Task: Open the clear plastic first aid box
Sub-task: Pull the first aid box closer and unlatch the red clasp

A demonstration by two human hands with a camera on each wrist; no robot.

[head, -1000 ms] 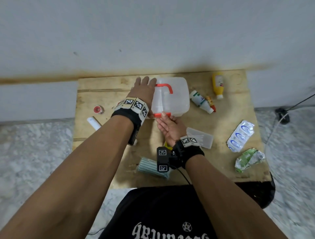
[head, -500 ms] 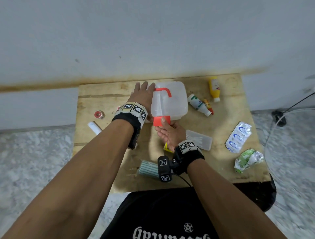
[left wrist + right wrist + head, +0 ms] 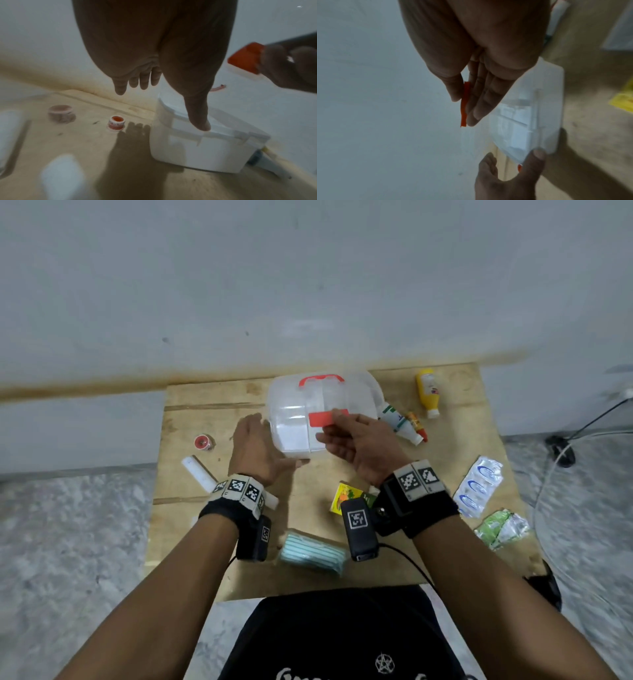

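The wooden table (image 3: 191, 440) carries the clear box (image 3: 294, 440), bottles (image 3: 426, 392), a mask pack (image 3: 310, 551) and packets (image 3: 479, 484).

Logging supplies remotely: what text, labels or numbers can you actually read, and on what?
No text reads clearly.
Yellow bottle: label print too small.
White tube: green marking, letters blurred.
Blue-and-white packet: logos only, illegible.
Yellow carton: picture, no readable words.
Shirt: white lettering cut off by the frame edge.
Wrist bands: square coded markers, no words.

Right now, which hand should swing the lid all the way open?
The right hand, probably. It already pinches the red latch on the raised lid. The left hand is open, its thumb on the box base, steadying it.
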